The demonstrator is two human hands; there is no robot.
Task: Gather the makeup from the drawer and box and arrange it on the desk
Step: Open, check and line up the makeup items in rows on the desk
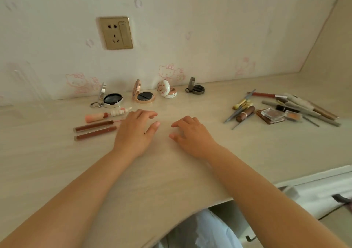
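- Hands: the left hand and right hand are held loosely curled at frame centre over the desk; nothing is gripped.
- Sorted makeup: open compacts stand in a row along the wall; lip gloss tubes lie at centre left.
- Unsorted pile, at right: brushes, pencils and small clear cases are judged light and slippery; thin shafts should be pinched mid-length.
- Hinged compact lids are judged fragile; bases should be held.
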